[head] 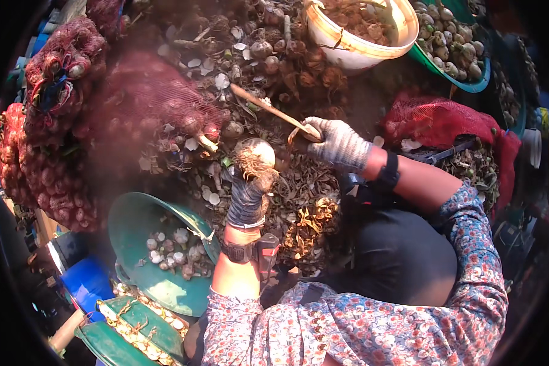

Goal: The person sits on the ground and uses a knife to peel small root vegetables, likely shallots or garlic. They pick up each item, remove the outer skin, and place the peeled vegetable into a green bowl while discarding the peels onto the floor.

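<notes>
Both of my hands wear knitted work gloves. My left hand (248, 196) holds up a large pale bulb (257, 154), perhaps garlic, its shaggy brown roots facing me. To the upper right of it, my right hand (336, 141) is closed on a long thin wooden stick or handle (270, 108), which points to the upper left, apart from the bulb. Whether the stick bears a blade cannot be told. Beneath both hands lies a heap of dry leaves and husks (309, 183), with loose bulbs (261, 49) farther up.
Red mesh sacks of bulbs (68, 137) are stacked at left. A green basin (132, 224) with small bulbs stands at lower left. At the top right are a white bucket (347, 57) and a green tub of pale bulbs (476, 84). A red net (439, 121) lies at right.
</notes>
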Tool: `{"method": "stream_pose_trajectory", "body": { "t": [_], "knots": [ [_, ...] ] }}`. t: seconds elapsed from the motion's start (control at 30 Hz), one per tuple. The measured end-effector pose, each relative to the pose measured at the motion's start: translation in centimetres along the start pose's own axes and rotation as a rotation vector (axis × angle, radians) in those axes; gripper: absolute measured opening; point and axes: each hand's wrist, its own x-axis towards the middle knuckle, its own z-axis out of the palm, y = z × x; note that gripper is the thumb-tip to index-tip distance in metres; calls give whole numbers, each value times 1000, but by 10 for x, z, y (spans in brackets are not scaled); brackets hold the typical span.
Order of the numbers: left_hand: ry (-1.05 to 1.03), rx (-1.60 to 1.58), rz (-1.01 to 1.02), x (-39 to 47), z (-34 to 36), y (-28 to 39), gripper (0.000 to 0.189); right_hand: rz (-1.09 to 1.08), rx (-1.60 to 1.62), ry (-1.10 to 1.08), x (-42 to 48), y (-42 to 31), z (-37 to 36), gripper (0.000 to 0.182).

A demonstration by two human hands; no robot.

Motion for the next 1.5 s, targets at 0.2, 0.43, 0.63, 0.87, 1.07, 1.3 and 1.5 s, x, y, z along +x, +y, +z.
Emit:
{"method": "stream_pose_trajectory", "body": {
  "t": [0.2, 0.43, 0.63, 0.87, 1.07, 1.3, 1.5],
  "knots": [
    [-7, 902, 109, -35, -58, -33, 55, -276, -739, -348, -20, -68, -19, 20],
    [-157, 1222, 91, -77, -103, -75, 45, -245, -888, -445, -19, -50, -9, 20],
    [-310, 1140, 232, -63, -81, -52, 40, -270, -840, -389, -9, -20, -12, 23],
    [-243, 1035, 352, -62, 39, 68, 75, 332, -970, -96, 24, 25, -84, 24],
    [-81, 1839, -233, -115, -57, 193, 65, 214, -760, 133, 6, -29, -71, 17],
    [-337, 1517, 63, -11, 1, 113, 47, 83, -569, 360, -7, 3, -109, 12],
    [-407, 1468, 204, 133, 81, -77, 57, 162, -250, 325, -16, 12, -106, 9]
  ]
}}
